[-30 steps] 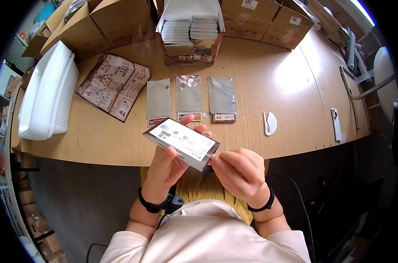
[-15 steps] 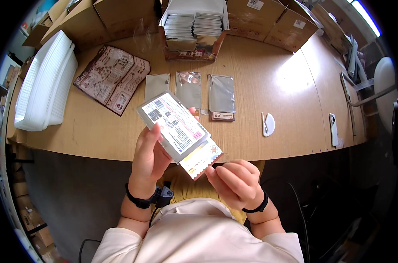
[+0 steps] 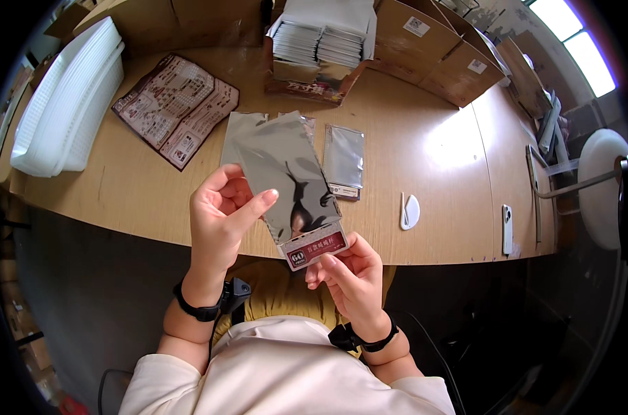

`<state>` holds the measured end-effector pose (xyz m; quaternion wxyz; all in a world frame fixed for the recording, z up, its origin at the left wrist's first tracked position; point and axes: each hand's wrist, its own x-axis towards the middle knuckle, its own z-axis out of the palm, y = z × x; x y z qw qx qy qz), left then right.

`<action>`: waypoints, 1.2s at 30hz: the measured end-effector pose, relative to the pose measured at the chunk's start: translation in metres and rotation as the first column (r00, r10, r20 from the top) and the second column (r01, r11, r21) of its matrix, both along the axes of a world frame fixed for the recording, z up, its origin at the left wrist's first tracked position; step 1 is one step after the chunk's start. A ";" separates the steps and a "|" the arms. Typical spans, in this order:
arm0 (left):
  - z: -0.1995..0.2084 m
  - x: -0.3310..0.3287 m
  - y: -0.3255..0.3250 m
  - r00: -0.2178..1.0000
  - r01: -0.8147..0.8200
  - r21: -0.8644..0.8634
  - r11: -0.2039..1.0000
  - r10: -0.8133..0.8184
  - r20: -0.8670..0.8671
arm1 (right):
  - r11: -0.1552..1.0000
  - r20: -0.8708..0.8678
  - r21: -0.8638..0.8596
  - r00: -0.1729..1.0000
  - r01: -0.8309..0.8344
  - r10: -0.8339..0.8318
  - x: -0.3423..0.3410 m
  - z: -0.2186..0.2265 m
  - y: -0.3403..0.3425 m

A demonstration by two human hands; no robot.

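Note:
A shiny silver foil packet [image 3: 279,162] is up above the table's near edge, gripped at its left side between the thumb and fingers of my left hand [image 3: 220,218]. A card with a red printed band [image 3: 322,247] sticks out of the packet's lower end. Thumb and fingers of my right hand [image 3: 355,280] pinch that card's lower right edge. Beyond, a flat silver packet [image 3: 343,159] lies on the table with a card end showing. Another silver packet [image 3: 238,133] lies to the left, partly covered by the held one.
An open carton [image 3: 319,79] full of stacked packets stands at the back. Stacked white plastic baskets [image 3: 68,104] are at the left, beside an unfolded printed sheet [image 3: 177,107]. To the right lie a small white cutter [image 3: 410,212] and a phone [image 3: 507,229]. Cardboard boxes [image 3: 424,52] line the back.
The packet has been turned over, from its printed side to its plain silver side. My right hand has moved left and now pinches the card. The whole view has shifted slightly.

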<state>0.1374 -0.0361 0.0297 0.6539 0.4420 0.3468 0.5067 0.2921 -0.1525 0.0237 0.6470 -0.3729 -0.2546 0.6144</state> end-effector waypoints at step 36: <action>-0.028 0.006 -0.040 0.837 0.426 -0.056 0.903 -0.417 -0.354 | 0.915 0.419 -0.358 0.844 -0.185 0.335 0.062 -0.004 -0.014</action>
